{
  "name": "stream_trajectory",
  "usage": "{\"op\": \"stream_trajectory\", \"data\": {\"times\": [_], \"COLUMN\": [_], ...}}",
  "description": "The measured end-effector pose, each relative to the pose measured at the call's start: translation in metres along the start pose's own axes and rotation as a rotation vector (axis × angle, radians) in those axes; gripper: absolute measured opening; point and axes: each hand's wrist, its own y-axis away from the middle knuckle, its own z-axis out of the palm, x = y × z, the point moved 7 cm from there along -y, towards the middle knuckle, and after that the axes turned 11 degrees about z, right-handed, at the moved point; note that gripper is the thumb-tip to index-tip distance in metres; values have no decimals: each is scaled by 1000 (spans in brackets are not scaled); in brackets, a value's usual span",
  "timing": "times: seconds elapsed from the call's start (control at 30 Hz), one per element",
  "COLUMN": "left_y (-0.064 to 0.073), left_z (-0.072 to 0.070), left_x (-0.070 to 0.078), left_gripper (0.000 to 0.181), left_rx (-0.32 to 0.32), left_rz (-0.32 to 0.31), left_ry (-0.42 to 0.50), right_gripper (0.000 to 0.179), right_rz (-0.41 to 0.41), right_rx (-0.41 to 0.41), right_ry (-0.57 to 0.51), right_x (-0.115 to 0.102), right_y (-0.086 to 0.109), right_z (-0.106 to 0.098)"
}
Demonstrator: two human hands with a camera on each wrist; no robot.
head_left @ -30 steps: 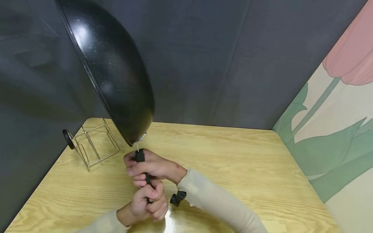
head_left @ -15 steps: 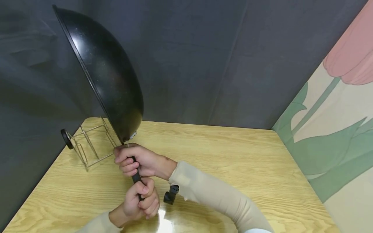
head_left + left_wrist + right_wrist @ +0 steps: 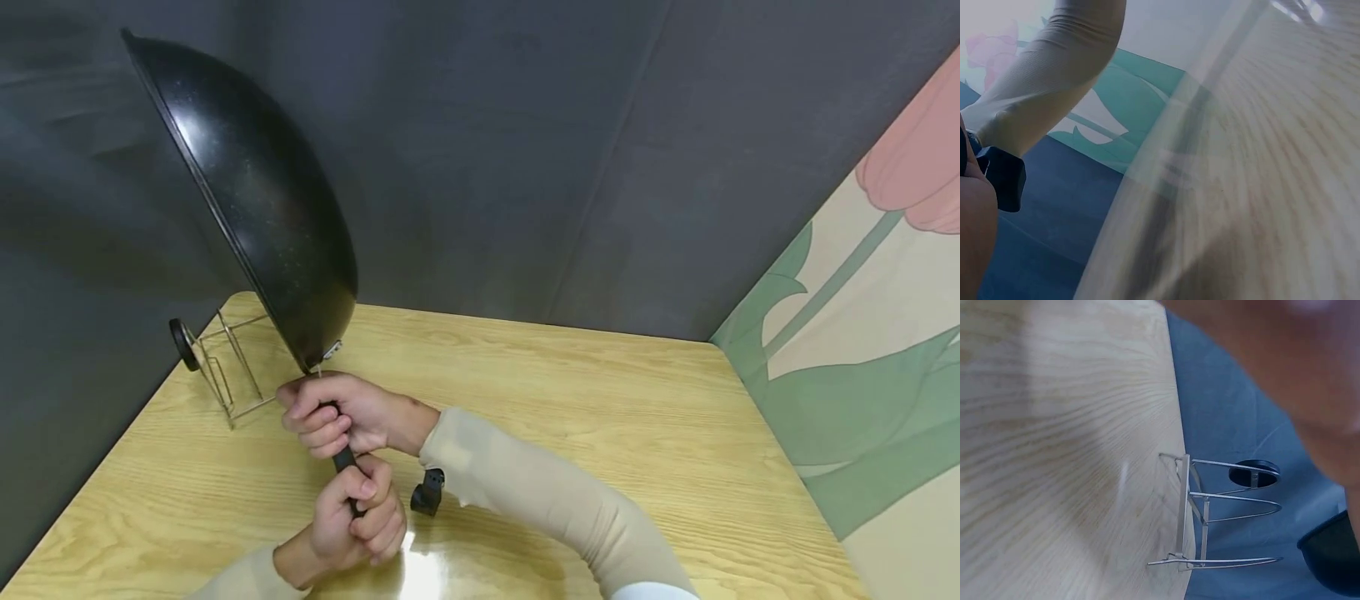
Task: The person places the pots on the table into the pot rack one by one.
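At the head view's left, one wire rack with one black disc is supported on one table. In the upper left, one black wok is held tilted, overlapping the rack there but shown apart from it in the right wrist view. Lifting is judged done; setting down is not. At lower centre-left, its single handle is grasped by two hands: the right hand above, the left hand below.
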Motion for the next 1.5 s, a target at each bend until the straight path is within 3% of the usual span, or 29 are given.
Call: {"op": "stream_trajectory", "data": {"times": [0.4, 0.9, 1.5], "left_y": [10, 22, 26], "left_z": [-11, -18, -19], "left_x": [5, 4, 0], "left_gripper": [27, 28, 28], "left_rx": [68, 138, 181], "left_rz": [37, 49, 43], "left_ry": [-68, -26, 9], "right_gripper": [23, 21, 24], "right_rz": [60, 88, 86], "right_rx": [40, 106, 80], "right_ry": [-18, -59, -38], "right_x": [4, 13, 18], "right_y": [-16, -25, -24], "right_z": [-8, -20, -25]}}
